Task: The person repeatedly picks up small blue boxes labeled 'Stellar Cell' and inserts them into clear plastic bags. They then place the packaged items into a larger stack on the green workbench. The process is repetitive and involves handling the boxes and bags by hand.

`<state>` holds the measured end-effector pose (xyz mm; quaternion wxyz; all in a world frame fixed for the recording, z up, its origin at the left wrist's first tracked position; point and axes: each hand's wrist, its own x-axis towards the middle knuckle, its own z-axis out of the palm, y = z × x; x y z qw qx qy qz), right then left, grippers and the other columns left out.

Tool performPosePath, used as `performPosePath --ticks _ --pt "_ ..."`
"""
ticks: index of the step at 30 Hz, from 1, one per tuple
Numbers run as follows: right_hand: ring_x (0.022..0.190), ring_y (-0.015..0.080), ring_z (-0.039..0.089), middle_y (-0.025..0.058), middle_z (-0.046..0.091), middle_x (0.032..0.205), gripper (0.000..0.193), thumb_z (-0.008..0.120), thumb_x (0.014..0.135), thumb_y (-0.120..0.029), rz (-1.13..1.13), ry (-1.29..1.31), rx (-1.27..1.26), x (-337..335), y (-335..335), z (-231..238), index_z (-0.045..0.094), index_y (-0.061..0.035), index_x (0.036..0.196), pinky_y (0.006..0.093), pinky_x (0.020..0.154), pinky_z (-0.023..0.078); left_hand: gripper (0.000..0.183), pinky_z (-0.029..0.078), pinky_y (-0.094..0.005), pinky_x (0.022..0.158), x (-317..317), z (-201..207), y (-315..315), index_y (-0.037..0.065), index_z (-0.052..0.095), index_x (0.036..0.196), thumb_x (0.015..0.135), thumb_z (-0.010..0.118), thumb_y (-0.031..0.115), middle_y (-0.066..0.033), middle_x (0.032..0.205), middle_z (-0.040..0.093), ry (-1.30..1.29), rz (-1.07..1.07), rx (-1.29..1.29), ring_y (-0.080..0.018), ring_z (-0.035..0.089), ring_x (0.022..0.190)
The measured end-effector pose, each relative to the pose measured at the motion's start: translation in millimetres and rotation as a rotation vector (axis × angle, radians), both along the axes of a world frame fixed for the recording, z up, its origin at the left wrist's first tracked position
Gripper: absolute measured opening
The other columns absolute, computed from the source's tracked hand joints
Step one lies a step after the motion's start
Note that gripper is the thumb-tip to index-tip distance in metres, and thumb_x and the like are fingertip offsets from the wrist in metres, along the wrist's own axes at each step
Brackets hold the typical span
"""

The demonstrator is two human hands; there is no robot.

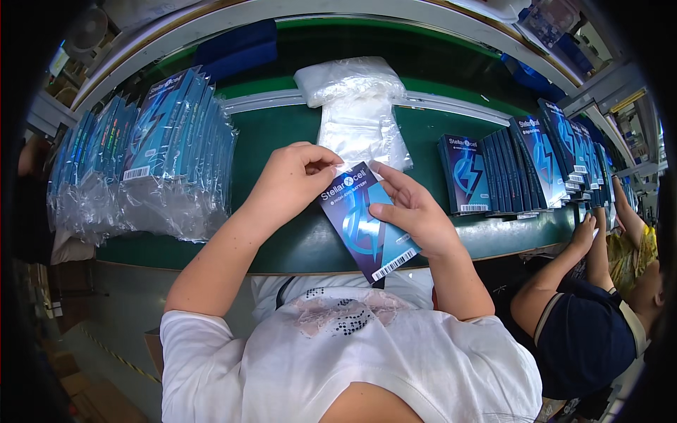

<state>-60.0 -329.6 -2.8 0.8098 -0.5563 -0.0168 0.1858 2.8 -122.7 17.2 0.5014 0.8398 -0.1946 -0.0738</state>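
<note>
While both forearms angle inward over the near edge of the green table (303, 247), the two hands meet in front of the chest at a flat blue box (355, 227). The box is held above the tabletop, tilted, its printed face up, its top edge toward the far left and its barcode end toward the person. The right hand (423, 217) grips the box from its right side: the thumb lies bent across the printed face, the index finger reaches to the top right corner, and the remaining fingers are largely hidden. The left hand (293, 175) is at the top left corner, wrist bent, fingers curled, with thumb and index tip pinched together; what lies between these tips is too small to tell. Both elbows are bent and spread outward, the upper arms in white sleeves (201, 359). Directly beyond the hands lies a stack of clear plastic bags (356, 130), its far end folded into a thick bundle. Boxes in clear wrapping (151, 137) stand in rows at the left; unwrapped boxes (504, 173) stand in rows at the right. A co-worker (585, 335) is seated further right.
</note>
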Motion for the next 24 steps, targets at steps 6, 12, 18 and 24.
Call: performPosePath --ticks 6,12,18,24 --pt "0.111 0.0182 0.053 0.0178 0.050 0.127 0.060 0.057 0.086 0.002 -0.187 0.045 0.023 -10 4 -2 0.028 0.0101 0.139 0.0284 0.093 0.044 0.018 0.047 -0.0280 0.065 -1 11 6 -0.001 0.067 0.096 0.080 0.060 0.001 -0.0105 0.079 0.058 -0.159 -0.061 0.319 -0.0173 0.058 0.069" --pt "0.103 0.0149 0.056 0.0149 0.056 0.115 0.042 0.058 0.086 0.000 -0.370 0.074 -0.031 -10 13 -12 0.043 0.0086 0.124 0.0262 0.087 0.046 0.023 0.047 -0.0279 0.063 -15 6 -3 0.000 0.063 0.101 0.078 0.060 0.000 -0.0106 0.081 0.057 -0.357 -0.220 0.164 -0.0184 0.059 0.071" --pt "0.076 0.0105 0.061 0.0106 0.064 0.091 0.016 0.065 0.084 -0.002 -0.516 0.070 0.095 -14 19 -2 0.054 0.0010 0.094 0.0228 0.070 0.050 0.026 0.049 -0.0297 0.067 -17 4 -1 0.000 0.057 0.108 0.083 0.064 0.005 -0.0100 0.083 0.060 -0.002 -0.041 -0.153 -0.0161 0.061 0.077" --pt "0.071 0.0056 0.059 0.0057 0.065 0.081 0.016 0.071 0.082 -0.005 -0.473 -0.105 -0.012 -16 28 -10 0.059 0.0017 0.090 0.0205 0.064 0.048 0.033 0.048 -0.0282 0.085 -31 -11 -31 -0.003 0.050 0.115 0.086 0.064 0.006 -0.0090 0.106 0.061 0.479 0.063 -0.861 -0.0138 0.060 0.095"
